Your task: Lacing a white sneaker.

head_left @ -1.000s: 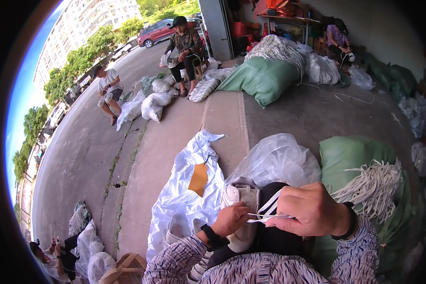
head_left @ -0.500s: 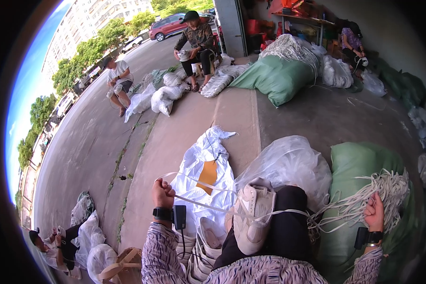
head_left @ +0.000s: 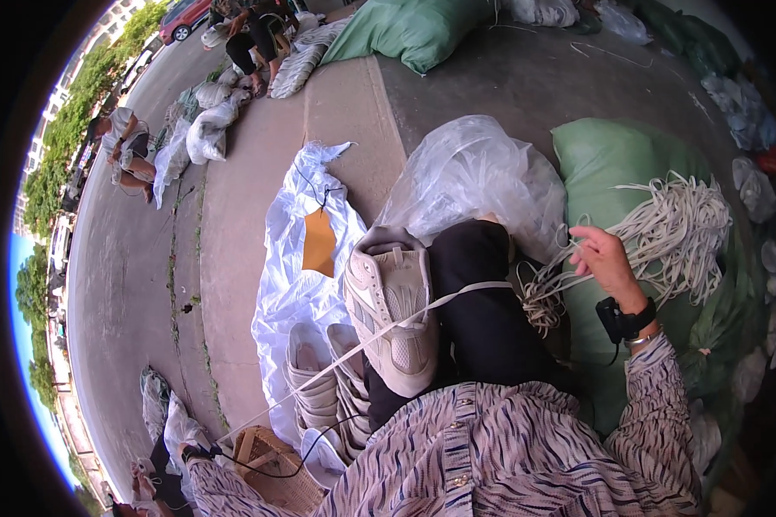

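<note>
Left hand [head_left: 147,482] at lower left edge, far out, too small to tell finger state; apparently pulling 1 white lace [head_left: 379,332] taut. Stacked pale shoes [head_left: 323,388] on white plastic sheet [head_left: 297,250] beside it, laces not discernible. Cream sneaker [head_left: 392,310] resting on lap, lace crossing its upper, threading judged begun, not finished. Right hand [head_left: 599,258] raised at lace bundle [head_left: 672,233] on green sack [head_left: 603,164], fingers loosely curled on strands. Many laces remaining.
</note>
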